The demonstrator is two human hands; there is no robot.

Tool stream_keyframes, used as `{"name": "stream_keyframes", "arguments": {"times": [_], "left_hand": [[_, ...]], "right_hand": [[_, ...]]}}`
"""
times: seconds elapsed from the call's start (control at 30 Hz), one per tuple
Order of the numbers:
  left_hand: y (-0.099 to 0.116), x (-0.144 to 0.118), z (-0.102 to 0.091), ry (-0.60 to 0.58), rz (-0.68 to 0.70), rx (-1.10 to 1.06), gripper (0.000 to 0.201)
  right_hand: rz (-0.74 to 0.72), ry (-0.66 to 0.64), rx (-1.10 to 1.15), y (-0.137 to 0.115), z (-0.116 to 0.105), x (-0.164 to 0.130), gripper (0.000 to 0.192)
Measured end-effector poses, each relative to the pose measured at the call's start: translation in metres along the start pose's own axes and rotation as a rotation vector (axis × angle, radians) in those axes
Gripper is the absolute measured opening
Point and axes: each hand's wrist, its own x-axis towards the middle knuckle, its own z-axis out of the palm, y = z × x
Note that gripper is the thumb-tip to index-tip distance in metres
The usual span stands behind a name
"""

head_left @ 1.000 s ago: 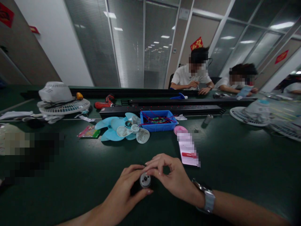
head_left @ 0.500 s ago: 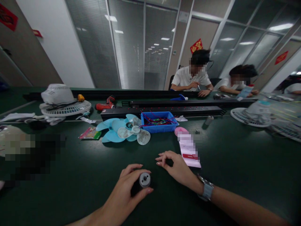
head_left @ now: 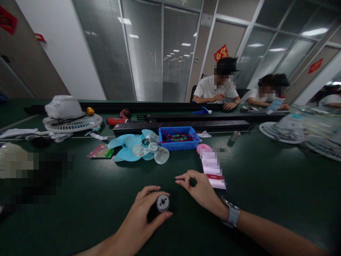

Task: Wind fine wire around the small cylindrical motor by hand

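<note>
Two hands sit low in my view over the dark green table point(head_left: 266, 185). My left hand point(head_left: 144, 213) wraps a small cylindrical motor point(head_left: 161, 204), its grip closed around the dark body with the round metal end facing up, near the table's front edge. My right hand point(head_left: 199, 190) hovers just beside it, apart from the motor, thumb and forefinger pinched together; I cannot tell whether they hold anything. Farther back lie light blue fan blades point(head_left: 133, 147) and a blue bin point(head_left: 179, 138) of wires.

Bench inventory, by count.
Two hands point(head_left: 144, 215), one motor point(head_left: 162, 203), two fan blades point(head_left: 138, 148), one blue bin point(head_left: 179, 138), three fan guards point(head_left: 72, 122).
</note>
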Motion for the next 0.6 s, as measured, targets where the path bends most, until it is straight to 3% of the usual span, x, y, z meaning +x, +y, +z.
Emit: {"name": "stream_keyframes", "arguments": {"times": [0.1,0.27,0.47,0.6], "left_hand": [[-0.001,-0.001,0.001,0.011,0.012,0.0,0.032],[-0.004,-0.001,0.002,0.027,0.062,-0.027,0.036],[-0.008,-0.004,0.006,0.029,0.059,-0.012,0.035],[-0.007,0.0,0.005,0.032,0.045,-0.048,0.044]], "right_hand": [[-0.106,0.015,0.099,-0.023,0.005,-0.006,0.031],[-0.187,-0.112,0.156,-0.05,0.017,-0.015,0.03],[-0.171,-0.121,0.146,-0.046,0.024,-0.015,0.029],[-0.264,-0.148,0.11,-0.043,0.026,-0.015,0.032]]}}
